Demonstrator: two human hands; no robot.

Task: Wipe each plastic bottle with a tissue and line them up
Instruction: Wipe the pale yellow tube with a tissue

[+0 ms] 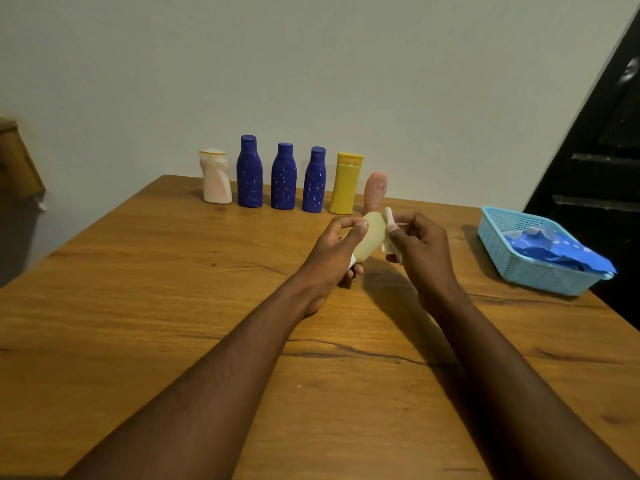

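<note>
Wooden table [138, 306] w/ six bottles lined up at 12 o'clock, blue basket [512, 258] at 2 o'clock; mid-table, left hand [332, 258] grips a pale yellow bottle [372, 239] tilted, right hand [422, 247] pinching a white tissue [389, 220] against its side.

No legible text or labels

A plain pale wall [311, 64] fills the upper frame, evenly lit. A wooden table [138, 306] with visible grain spans the lower half. A dark door [602, 150] stands at the right edge, brown furniture [17, 161] at left.
</note>
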